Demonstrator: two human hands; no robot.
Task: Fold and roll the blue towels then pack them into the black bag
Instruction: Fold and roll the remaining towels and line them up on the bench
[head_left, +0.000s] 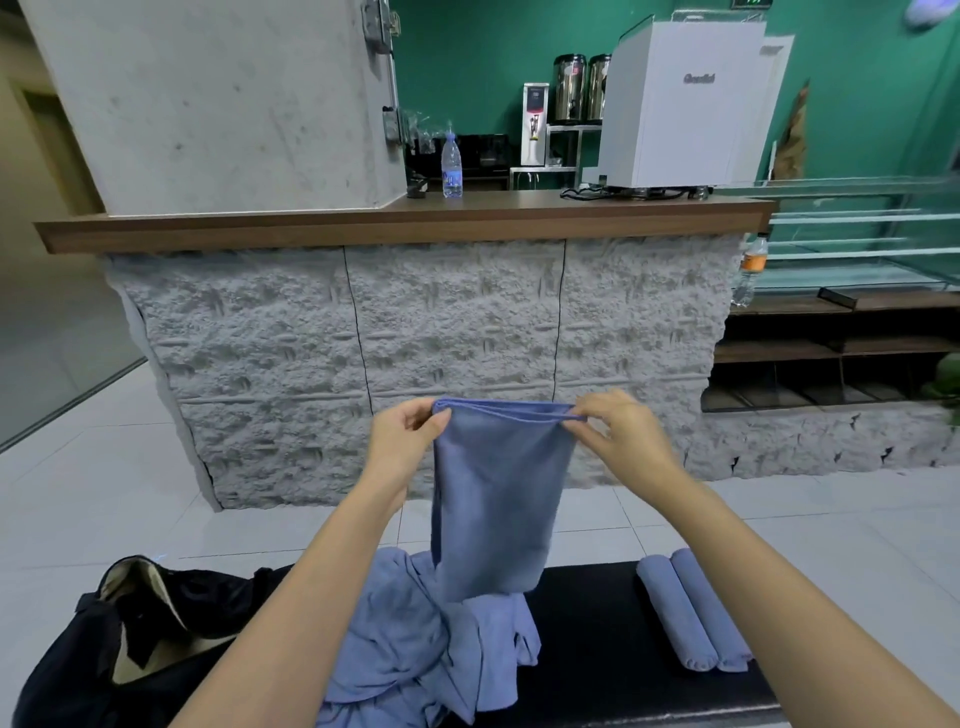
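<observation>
A folded blue towel (496, 499) hangs in the air above the black bench (597, 639). My left hand (402, 436) pinches its top left corner and my right hand (621, 428) pinches its top right corner, stretching the upper edge between them. Below it a heap of loose blue towels (415, 649) lies crumpled on the bench. Two rolled blue towels (693, 608) lie side by side at the bench's right end. The black bag (124, 639) sits open at the lower left, its pale lining showing.
A stone-faced counter (441, 364) with a wooden top stands straight ahead across the pale tiled floor (104, 493). On it are a water bottle (451, 165) and a white machine (680, 104). Dark shelves (831, 353) are at the right.
</observation>
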